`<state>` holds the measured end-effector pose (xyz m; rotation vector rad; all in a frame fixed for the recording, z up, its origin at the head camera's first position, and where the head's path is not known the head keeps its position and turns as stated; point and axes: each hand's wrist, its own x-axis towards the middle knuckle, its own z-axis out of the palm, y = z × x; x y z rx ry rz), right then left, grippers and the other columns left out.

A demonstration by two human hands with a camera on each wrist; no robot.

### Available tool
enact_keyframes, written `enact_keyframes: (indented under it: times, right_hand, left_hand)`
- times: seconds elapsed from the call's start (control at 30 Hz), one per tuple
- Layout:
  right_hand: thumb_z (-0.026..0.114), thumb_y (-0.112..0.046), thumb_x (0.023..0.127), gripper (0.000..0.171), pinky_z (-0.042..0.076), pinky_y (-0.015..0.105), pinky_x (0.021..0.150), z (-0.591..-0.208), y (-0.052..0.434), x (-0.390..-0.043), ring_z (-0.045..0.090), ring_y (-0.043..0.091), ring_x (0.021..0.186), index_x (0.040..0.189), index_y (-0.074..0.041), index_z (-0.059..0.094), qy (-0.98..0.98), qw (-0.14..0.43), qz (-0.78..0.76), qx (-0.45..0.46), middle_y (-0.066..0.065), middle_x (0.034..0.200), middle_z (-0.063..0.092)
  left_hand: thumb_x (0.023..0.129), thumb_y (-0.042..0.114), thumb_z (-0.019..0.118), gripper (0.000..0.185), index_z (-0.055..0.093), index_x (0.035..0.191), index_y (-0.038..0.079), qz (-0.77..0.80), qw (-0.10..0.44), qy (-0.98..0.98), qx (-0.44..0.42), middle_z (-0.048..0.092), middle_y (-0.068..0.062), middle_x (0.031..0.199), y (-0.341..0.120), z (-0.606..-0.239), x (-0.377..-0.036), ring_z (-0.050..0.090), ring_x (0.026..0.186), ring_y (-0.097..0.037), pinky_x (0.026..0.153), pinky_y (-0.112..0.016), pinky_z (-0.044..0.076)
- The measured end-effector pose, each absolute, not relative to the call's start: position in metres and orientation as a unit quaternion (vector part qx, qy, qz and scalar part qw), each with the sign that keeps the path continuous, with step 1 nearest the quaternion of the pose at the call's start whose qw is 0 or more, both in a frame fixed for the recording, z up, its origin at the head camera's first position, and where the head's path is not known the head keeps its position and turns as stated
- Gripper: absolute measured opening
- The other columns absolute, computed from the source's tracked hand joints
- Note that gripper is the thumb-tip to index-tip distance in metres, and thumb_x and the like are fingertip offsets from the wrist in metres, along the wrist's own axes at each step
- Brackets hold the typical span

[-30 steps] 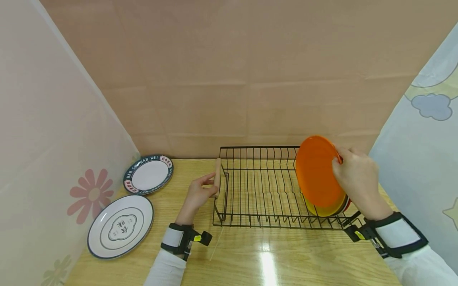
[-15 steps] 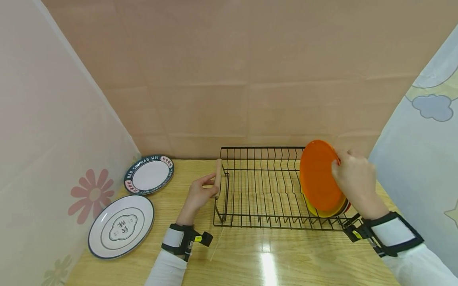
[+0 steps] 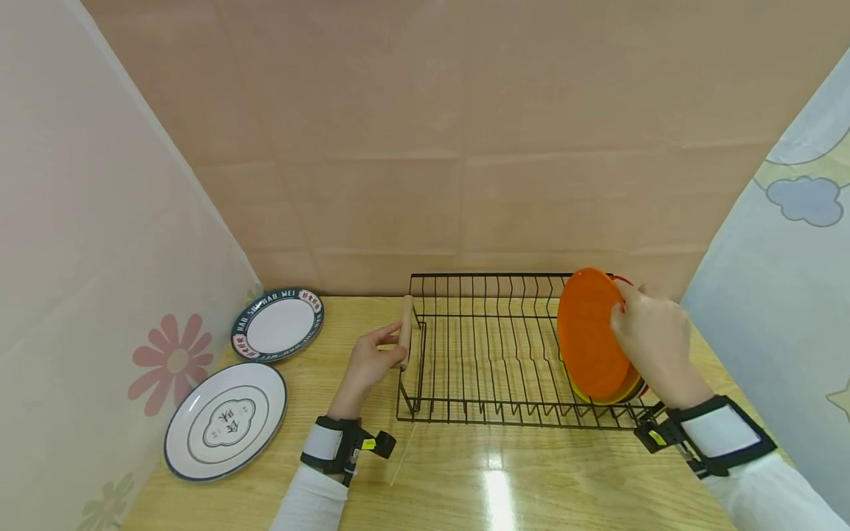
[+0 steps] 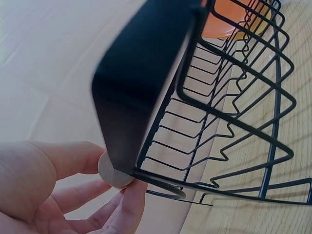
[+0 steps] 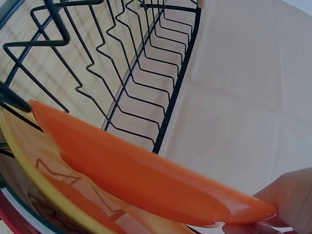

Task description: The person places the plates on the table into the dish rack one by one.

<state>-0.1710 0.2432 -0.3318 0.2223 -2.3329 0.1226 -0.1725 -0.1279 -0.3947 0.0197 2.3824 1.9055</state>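
Observation:
My left hand [image 3: 375, 357] pinches the pale wooden handle [image 3: 406, 332] at the left end of a black wire dish rack [image 3: 488, 402]. In the left wrist view, the thumb and fingertips close around the round end of that handle [image 4: 113, 171]. At the rack's right end, my right hand [image 3: 654, 339] grips an orange plate [image 3: 591, 335] by its edge, thumb on the near face. The plate stands steeply tilted, its lower edge down among the wires. Right beside it is a yellow plate [image 5: 48, 190], with white-and-green and red rims [image 5: 9, 214] behind, mostly hidden.
On the table left of the rack lie a white plate with a dark patterned rim [image 3: 277, 324] and a larger white plate with a thin blue edge [image 3: 226, 424]. A tan backdrop [image 3: 432, 147] hangs close behind the rack. Patterned sheets enclose both sides.
The orange plate has come down lower into the rack's right end and shifted slightly right, my right hand moving down with it. The left hand stays on the handle.

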Motion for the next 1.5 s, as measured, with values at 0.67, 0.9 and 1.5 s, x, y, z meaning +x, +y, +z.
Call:
enact_keyframes:
  times: [0.67,0.9,1.5]
  right_hand:
    - [0.056,0.005,0.075,0.026,0.017,0.027,0.030,-0.341,0.244,-0.173,0.020,0.017,0.033,0.100,0.007,0.064,-0.927,0.362,0.068,0.068,0.005,0.051,0.029]
    - [0.055,0.006,0.076,0.022,0.017,0.027,0.030,-0.343,0.243,-0.174,0.020,0.017,0.033,0.096,0.008,0.063,-0.926,0.363,0.074,0.067,0.005,0.051,0.028]
    - [0.055,0.005,0.077,0.021,0.023,0.032,0.027,-0.352,0.244,-0.174,0.027,0.020,0.032,0.096,0.011,0.062,-0.928,0.362,0.049,0.067,0.023,0.064,0.047]
  left_hand:
    - [0.081,0.001,0.061,0.051,0.054,0.130,0.011,0.628,0.033,0.778,-0.010,0.056,-0.018,0.108,-0.130,-0.422,-0.187,0.065,0.076,-0.019,0.066,-0.030,0.055]
    - [0.081,0.001,0.061,0.051,0.054,0.130,0.011,0.630,0.031,0.776,-0.008,0.057,-0.018,0.108,-0.130,-0.422,-0.186,0.066,0.075,-0.020,0.066,-0.031,0.055]
    - [0.081,0.001,0.060,0.051,0.053,0.131,0.011,0.633,0.034,0.773,-0.010,0.056,-0.019,0.109,-0.130,-0.421,-0.185,0.066,0.079,-0.027,0.070,-0.037,0.055]
